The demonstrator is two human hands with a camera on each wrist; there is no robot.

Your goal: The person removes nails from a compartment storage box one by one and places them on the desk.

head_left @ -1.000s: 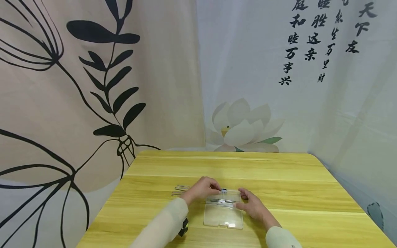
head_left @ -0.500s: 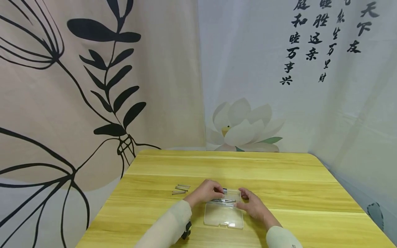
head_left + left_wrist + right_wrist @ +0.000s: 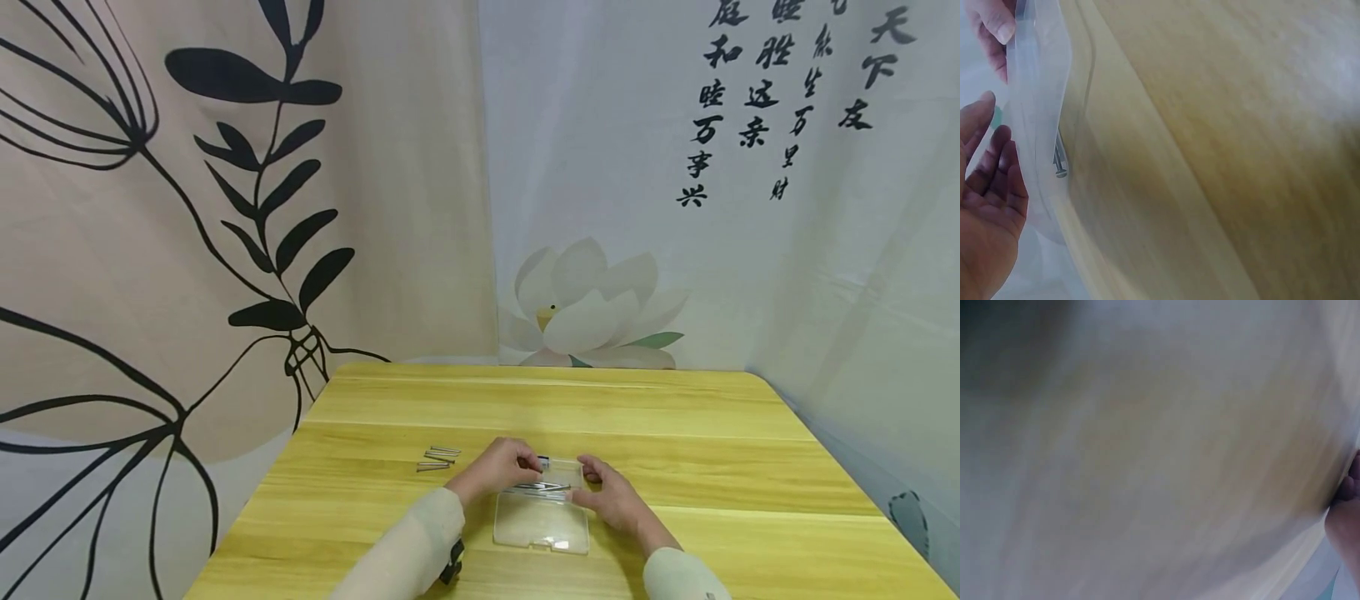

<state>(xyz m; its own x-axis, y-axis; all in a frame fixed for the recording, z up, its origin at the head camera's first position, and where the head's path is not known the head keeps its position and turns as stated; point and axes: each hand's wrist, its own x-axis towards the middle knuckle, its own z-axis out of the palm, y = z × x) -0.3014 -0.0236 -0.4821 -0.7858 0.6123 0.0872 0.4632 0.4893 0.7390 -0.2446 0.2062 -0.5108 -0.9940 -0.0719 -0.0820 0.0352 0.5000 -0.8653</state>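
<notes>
A clear plastic box (image 3: 561, 475) lies on the table with its hinged lid (image 3: 540, 523) folded out toward me. Several metal nails (image 3: 542, 487) lie in the box; in the left wrist view the head of a nail (image 3: 1060, 170) shows through its wall. My left hand (image 3: 502, 467) is over the box's left side, its fingers loosely bent. In the left wrist view that hand (image 3: 988, 212) has thumb and fingers apart, with nothing visible between them. My right hand (image 3: 611, 497) grips the box's right end, thumb at the near side, fingers at the far corner.
To the left of the box, several loose nails (image 3: 438, 457) lie on the wooden table (image 3: 697, 450). A small blue-and-white piece (image 3: 543, 462) shows at the box's far edge, partly behind the left hand. A printed curtain (image 3: 420, 183) hangs behind the table.
My left hand has shifted slightly right and toward me, over the box; the loose nails on the left are now fully in sight. The right hand stays at the box's right end.
</notes>
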